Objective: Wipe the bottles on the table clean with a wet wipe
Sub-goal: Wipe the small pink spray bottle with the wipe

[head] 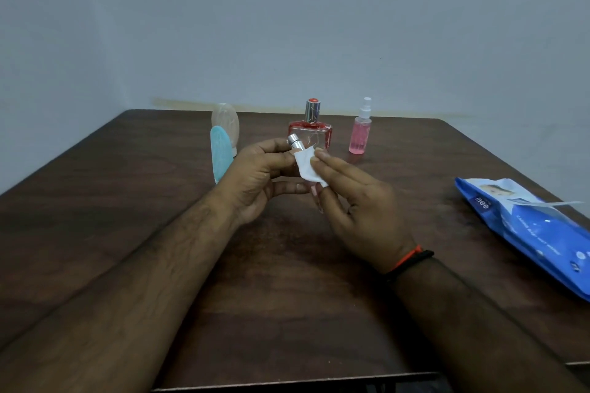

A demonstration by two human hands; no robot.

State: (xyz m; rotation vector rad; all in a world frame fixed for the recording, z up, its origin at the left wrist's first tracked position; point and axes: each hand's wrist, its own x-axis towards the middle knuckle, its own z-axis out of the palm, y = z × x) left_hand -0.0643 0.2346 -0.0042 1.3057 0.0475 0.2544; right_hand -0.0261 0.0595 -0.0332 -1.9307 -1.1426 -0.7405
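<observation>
- Small bottle with a silver cap (295,144) is up off the table, in my left hand (258,175). Fingers curled round it, cap end tilted up and away from me. Most of the body is hidden behind fingers and wipe, so can't say much about its shape.
- Wet wipe (307,167), folded into a little white pad, lies against the side of that bottle. My right hand (354,198) pins it there, fingers laid out fairly straight on top and thumb tucked underneath.
- Right wrist has an orange and a black band (410,260) on it.
- Just behind my hands, standing on the dark wood table (127,233): a red-edged glass perfume bottle (310,134) with a silver cap.
- Right of that, a thin pink spray bottle (360,132), upright.
- Left of it, a clear oval bottle (225,124) with a light blue one (221,153) in front, touching or nearly, hard to tell.
- Blue wet wipe pack (526,230) lies flat on the right side of the table, well apart from the bottles, flap peeled open.
</observation>
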